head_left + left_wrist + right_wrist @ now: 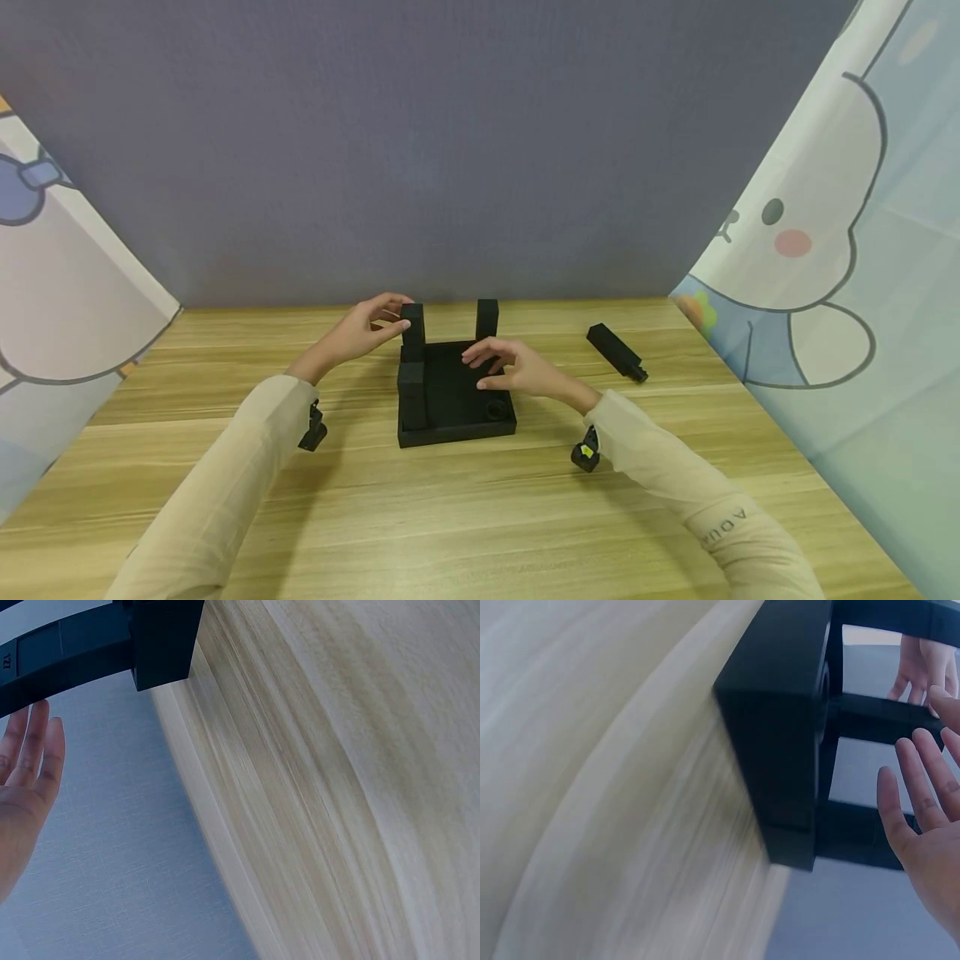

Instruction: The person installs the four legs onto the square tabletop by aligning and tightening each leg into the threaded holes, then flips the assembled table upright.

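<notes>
Across the lower part of the head view runs a light wood-grain table [480, 517], backed by a grey panel [435, 150] and flanked by pale blue curtains [862, 350] printed with cartoon figures. Near the table's far edge sits a shallow, square black tray [457, 434]. Three dark posts stand upright in it: the rear left post [413, 335], the front left post [412, 398] and the rear right post [487, 315]. Its front right corner shows a round socket [497, 409] with no post in it. A loose post [613, 350] with a threaded end lies on the wood, to the right and well apart from the tray. The left hand [369, 327] pinches the rear left post near its top, thumb on one side and fingers reaching behind. The right hand [525, 368] hovers over the tray's right side, fingers loosely bent and grasping nothing.

From the left wrist, a post juts out of the tray's side, the left fingertips at its edge; the thumb is hidden.

From the right wrist, the tray appears side-on, posts extending rightward, and the right hand's fingers are spread wide before them.
</notes>
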Demonstrator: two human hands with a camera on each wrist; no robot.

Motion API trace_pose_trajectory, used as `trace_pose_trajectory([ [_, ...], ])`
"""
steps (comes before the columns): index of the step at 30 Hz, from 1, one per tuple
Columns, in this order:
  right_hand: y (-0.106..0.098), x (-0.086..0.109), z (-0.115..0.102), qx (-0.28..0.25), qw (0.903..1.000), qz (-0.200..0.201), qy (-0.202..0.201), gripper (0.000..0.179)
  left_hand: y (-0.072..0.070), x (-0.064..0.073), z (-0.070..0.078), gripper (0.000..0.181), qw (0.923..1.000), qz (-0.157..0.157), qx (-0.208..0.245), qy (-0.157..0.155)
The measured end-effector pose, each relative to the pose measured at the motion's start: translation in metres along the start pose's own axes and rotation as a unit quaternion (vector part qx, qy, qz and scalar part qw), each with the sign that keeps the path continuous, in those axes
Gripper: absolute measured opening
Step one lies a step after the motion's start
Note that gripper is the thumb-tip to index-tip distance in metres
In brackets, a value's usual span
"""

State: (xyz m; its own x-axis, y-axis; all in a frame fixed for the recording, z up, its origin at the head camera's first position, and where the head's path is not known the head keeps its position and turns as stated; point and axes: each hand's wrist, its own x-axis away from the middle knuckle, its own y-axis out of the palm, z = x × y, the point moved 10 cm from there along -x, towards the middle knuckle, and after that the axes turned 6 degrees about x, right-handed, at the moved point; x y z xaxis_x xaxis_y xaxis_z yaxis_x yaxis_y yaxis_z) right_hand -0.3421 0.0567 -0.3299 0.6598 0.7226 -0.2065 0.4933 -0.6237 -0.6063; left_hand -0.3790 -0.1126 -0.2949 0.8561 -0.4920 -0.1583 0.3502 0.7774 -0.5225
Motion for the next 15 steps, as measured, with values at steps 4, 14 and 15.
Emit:
trace_pose_trajectory([
  [4,-0.007,0.007,0.004,-0.016,0.9998,0.007,0.009,0.040,0.000,0.001,0.003,0.040,1.0000,0.000,0.000,0.001],
  [14,-0.030,0.025,-0.004,0.020,0.9992,0.025,0.022,0.039,-0.001,0.002,0.003,0.040,1.0000,0.001,0.002,0.001],
  [15,-0.032,0.027,-0.003,0.021,0.9992,0.028,0.021,0.039,-0.001,0.002,0.003,0.040,1.0000,0.001,0.002,0.002],
])
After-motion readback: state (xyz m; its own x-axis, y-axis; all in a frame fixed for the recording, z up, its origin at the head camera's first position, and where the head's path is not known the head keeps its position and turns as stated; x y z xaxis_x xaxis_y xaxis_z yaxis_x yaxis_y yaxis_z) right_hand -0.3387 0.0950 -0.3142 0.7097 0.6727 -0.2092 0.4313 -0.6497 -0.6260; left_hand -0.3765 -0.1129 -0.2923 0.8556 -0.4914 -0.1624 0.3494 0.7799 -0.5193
